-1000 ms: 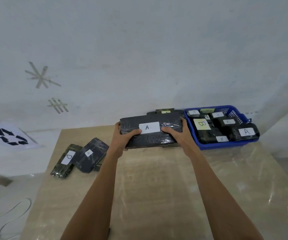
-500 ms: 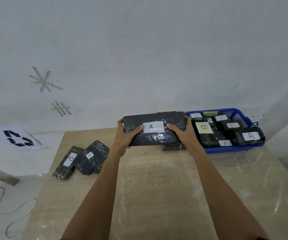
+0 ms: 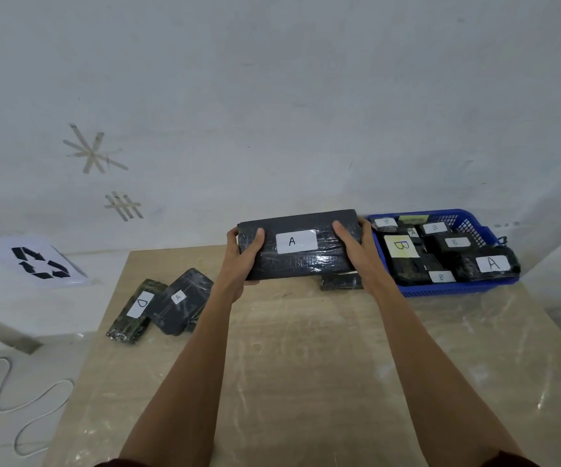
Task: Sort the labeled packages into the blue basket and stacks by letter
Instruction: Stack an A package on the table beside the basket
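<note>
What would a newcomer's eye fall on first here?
The large black A package, gripped at its ends by the left hand and right hand at the far side of the table. Then the blue basket at far right, crowded with A and B packages, and the D package at left.

Both bare forearms reach up from the bottom of the frame toward its centre. The left hand point(image 3: 240, 264) and right hand point(image 3: 356, 256) grip opposite ends of 1 package point(image 3: 306, 264), thumbs lying on top, fingers wrapped round the ends.
</note>
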A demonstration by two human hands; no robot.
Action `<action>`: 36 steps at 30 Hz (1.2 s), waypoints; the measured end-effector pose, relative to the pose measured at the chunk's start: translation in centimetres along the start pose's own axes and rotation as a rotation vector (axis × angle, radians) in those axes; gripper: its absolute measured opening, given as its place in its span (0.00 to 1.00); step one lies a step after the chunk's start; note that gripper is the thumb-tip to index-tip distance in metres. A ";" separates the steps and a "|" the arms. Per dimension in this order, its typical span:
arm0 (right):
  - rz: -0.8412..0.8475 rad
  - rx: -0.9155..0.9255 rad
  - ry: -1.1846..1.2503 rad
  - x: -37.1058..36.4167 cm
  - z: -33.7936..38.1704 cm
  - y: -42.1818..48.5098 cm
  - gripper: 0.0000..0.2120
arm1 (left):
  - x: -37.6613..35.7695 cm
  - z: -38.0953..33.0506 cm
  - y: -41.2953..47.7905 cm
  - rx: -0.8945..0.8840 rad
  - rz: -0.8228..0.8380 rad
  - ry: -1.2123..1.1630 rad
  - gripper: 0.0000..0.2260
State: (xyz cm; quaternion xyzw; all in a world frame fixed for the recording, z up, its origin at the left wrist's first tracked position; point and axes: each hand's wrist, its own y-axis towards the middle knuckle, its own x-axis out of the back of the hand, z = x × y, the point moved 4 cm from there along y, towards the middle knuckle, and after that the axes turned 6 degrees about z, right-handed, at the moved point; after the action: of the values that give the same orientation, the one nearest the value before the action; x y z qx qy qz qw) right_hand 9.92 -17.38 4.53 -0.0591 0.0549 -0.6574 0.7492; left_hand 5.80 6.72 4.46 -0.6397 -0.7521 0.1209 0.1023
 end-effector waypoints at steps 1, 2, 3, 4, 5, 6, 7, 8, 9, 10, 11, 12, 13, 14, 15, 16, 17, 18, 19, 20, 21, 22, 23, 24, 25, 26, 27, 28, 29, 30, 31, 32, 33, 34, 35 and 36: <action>-0.001 0.001 0.011 0.0 0.0 0.0 0.27 | 0.0 -0.1 0.0 0.004 -0.002 -0.004 0.23; -0.004 0.007 0.014 0.0 0.1 -0.1 0.26 | 0.0 -0.2 0.0 0.003 0.002 -0.001 0.23; -0.012 0.016 0.009 0.0 0.0 -0.1 0.25 | 0.0 -0.3 0.0 0.000 0.009 0.004 0.23; -0.012 0.019 0.007 0.1 -0.1 -0.1 0.25 | 0.0 -0.4 0.1 -0.002 0.015 0.006 0.23; -0.012 0.018 0.009 0.1 -0.2 -0.2 0.25 | -0.1 -0.4 0.1 -0.002 0.019 0.005 0.24; -0.013 0.020 0.013 0.1 -0.2 -0.3 0.25 | -0.1 -0.5 0.0 -0.004 0.019 0.001 0.24; -0.014 0.025 0.020 0.0 0.0 -0.5 0.26 | -0.1 -0.4 0.1 -0.006 0.018 -0.006 0.25; -0.014 0.033 0.033 0.0 0.2 -0.7 0.26 | -0.1 -0.5 0.0 -0.010 0.018 -0.016 0.26; -0.020 0.032 0.045 0.0 0.2 -0.7 0.25 | -0.1 -0.5 0.0 -0.016 0.018 -0.026 0.26; -0.024 0.027 0.052 -0.1 0.2 -0.7 0.25 | -0.1 -0.6 0.1 -0.023 0.017 -0.032 0.26; -0.027 0.027 0.056 -0.1 0.2 -0.7 0.24 | 0.0 -0.5 0.2 -0.028 0.014 -0.035 0.26; -0.035 0.032 0.043 -0.1 0.2 -0.7 0.23 | 0.0 -0.6 0.3 -0.032 0.012 -0.039 0.26; -0.041 0.037 0.029 -0.2 0.2 -0.7 0.22 | 0.0 -0.6 0.4 -0.032 0.009 -0.044 0.25; -0.045 0.035 0.015 -0.2 0.1 -0.7 0.22 | 0.1 -0.7 0.4 -0.032 0.007 -0.050 0.25; -0.050 0.036 0.013 -0.2 0.2 -0.8 0.22 | 0.1 -0.7 0.4 -0.035 0.005 -0.055 0.25; -0.051 0.032 0.017 -0.3 0.3 -0.9 0.23 | 0.1 -0.7 0.3 -0.043 0.006 -0.058 0.26; -0.048 0.016 0.030 -0.3 0.3 -0.9 0.24 | 0.0 -0.8 0.3 -0.061 0.010 -0.063 0.25; -0.040 -0.017 0.051 -0.3 0.3 -0.8 0.27 | 0.1 -0.9 0.2 -0.089 0.015 -0.067 0.25; -0.028 -0.071 0.076 -0.4 0.2 -0.8 0.32 | 0.1 -1.0 0.1 -0.125 0.021 -0.064 0.25; -0.008 -0.141 0.097 -0.4 0.0 -0.7 0.36 | 0.2 -1.2 0.1 -0.165 0.025 -0.054 0.25; 0.009 -0.207 0.117 -0.4 -0.2 -0.7 0.38 | 0.3 -1.4 0.0 -0.203 0.032 -0.036 0.24; 0.023 -0.263 0.139 -0.5 -0.2 -0.7 0.39 | 0.5 -1.6 0.0 -0.240 0.040 -0.013 0.24; 0.034 -0.306 0.152 -0.5 -0.3 -0.8 0.38 | 0.6 -1.9 -0.1 -0.277 0.052 0.010 0.24; 0.035 -0.339 0.165 -0.5 -0.3 -0.8 0.37 | 0.7 -2.1 -0.2 -0.305 0.064 0.032 0.23; 0.030 -0.353 0.188 -0.6 -0.2 -0.9 0.35 | 0.7 -2.3 -0.3 -0.326 0.075 0.051 0.22; 0.019 -0.357 0.207 -0.6 -0.1 -0.9 0.31 | 0.8 -2.4 -0.5 -0.342 0.082 0.067 0.20; 0.000 -0.353 0.216 -0.6 0.0 -0.9 0.28 | 0.8 -2.5 -0.5 -0.348 0.085 0.075 0.19; -0.024 -0.342 0.224 -0.7 0.1 -1.0 0.25 | 0.8 -2.6 -0.6 -0.335 0.084 0.071 0.17; -0.048 -0.322 0.229 -0.7 0.2 -1.0 0.21 | 0.8 -2.5 -0.5 -0.305 0.081 0.066 0.16; -0.066 -0.295 0.224 -0.7 0.3 -1.0 0.18 | 0.8 -2.4 -0.4 -0.260 0.083 0.064 0.16; -0.074 -0.271 0.218 -0.7 0.3 -1.0 0.17 | 0.8 -2.2 -0.3 -0.199 0.091 0.067 0.19; -0.069 -0.254 0.215 -0.6 0.2 -0.9 0.16 | 0.8 -2.0 -0.2 -0.123 0.100 0.060 0.25; -0.054 -0.240 0.221 -0.6 0.1 -0.9 0.15 | 0.9 -1.7 0.1 -0.038 0.112 0.045 0.32; -0.027 -0.222 0.232 -0.5 0.1 -0.8 0.12 | 1.1 -1.4 0.2 0.036 0.115 0.030 0.35; 0.002 -0.200 0.242 -0.4 0.2 -0.7 0.10 | 1.2 -1.3 0.0 0.094 0.116 0.017 0.33; 0.027 -0.174 0.246 -0.4 0.3 -0.7 0.07 | 1.4 -1.0 0.0 0.140 0.121 0.018 0.29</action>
State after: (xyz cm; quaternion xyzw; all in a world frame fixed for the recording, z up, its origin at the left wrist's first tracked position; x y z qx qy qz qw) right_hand 9.26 -17.10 4.94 -0.0422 0.2038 -0.6424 0.7376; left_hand 5.87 8.13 5.43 -0.6764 -0.7008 0.1735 0.1461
